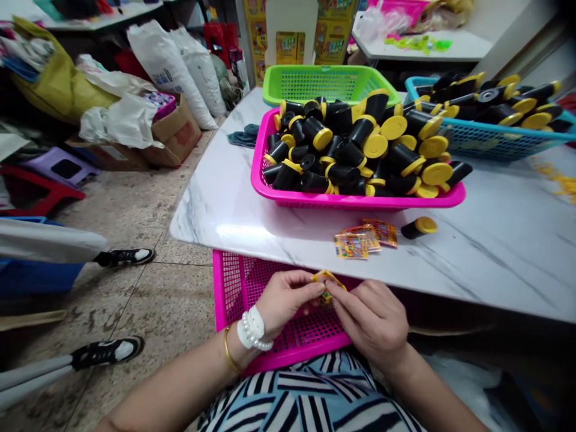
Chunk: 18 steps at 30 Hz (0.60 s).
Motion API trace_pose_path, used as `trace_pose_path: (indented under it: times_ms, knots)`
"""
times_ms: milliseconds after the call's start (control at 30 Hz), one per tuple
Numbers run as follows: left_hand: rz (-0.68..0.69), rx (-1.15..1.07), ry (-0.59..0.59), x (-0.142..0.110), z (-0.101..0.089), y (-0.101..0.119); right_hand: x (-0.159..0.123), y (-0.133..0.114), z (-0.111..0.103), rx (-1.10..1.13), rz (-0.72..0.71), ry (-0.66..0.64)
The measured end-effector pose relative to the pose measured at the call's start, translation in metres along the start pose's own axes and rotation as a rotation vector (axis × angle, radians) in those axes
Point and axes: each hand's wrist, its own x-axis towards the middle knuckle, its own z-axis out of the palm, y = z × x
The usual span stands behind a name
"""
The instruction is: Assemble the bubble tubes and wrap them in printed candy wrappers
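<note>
Between my hands, over the pink basket on my lap, is a small yellow-orange printed packet. The thumb and fingers of my left hand pinch its left side. My right hand is closed at the packet's right side, its fingertips pressed against it. Several similar orange sachets lie in a loose overlapping pile on the table just beyond. To their right, a black canister with a yellow lid rests on its side. Under my hands, the pink mesh basket shows only bare mesh where visible.
A pink basket heaped with black, yellow-lidded canisters stands on the marble-patterned table. Behind it is a green basket; a blue basket of canisters stands right. A dark cloth lies left. Another person's legs and shoes show at left.
</note>
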Motion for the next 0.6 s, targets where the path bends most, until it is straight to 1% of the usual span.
trace_pose_path:
  times_ms: [67, 133, 200, 233, 300, 333, 367, 400, 433, 500, 533, 567, 600]
  knots:
    - [0.059, 0.096, -0.010, -0.004, -0.003, 0.000, -0.005, -0.004, -0.010, 0.109, 0.091, -0.023]
    - [0.187, 0.343, -0.001, -0.007, -0.006, 0.005, -0.006, -0.007, -0.021, 0.225, 0.256, -0.033]
    - [0.337, 0.641, -0.030, -0.009, -0.007, 0.012, -0.002, -0.006, -0.030, 0.274, 0.391, -0.071]
    - [0.396, 0.762, -0.069, -0.009, -0.007, 0.016, 0.002, -0.005, -0.032, 0.293, 0.409, -0.121]
    - [0.469, 0.894, -0.161, -0.009, -0.006, 0.025, 0.010, -0.002, -0.032, 0.353, 0.388, -0.283]
    - [0.486, 0.914, -0.178, -0.010, -0.005, 0.028, 0.013, -0.001, -0.030, 0.391, 0.376, -0.353]
    - [0.501, 0.915, -0.151, -0.011, -0.004, 0.031, 0.015, 0.000, -0.027, 0.424, 0.378, -0.388]
    - [0.521, 0.899, -0.079, -0.014, -0.003, 0.033, 0.016, 0.000, -0.024, 0.441, 0.401, -0.383]
    - [0.547, 0.867, 0.022, -0.017, -0.003, 0.034, 0.016, 0.000, -0.020, 0.441, 0.446, -0.338]
    - [0.595, 0.768, 0.218, -0.028, -0.001, 0.031, 0.012, -0.003, -0.013, 0.430, 0.559, -0.184]
    - [0.606, 0.716, 0.271, -0.034, 0.001, 0.028, 0.010, -0.005, -0.009, 0.431, 0.608, -0.108]
    - [0.601, 0.670, 0.282, -0.039, 0.002, 0.025, 0.009, -0.008, -0.006, 0.434, 0.639, -0.041]
    - [0.580, 0.630, 0.269, -0.043, 0.004, 0.021, 0.008, -0.011, -0.004, 0.441, 0.649, 0.011]
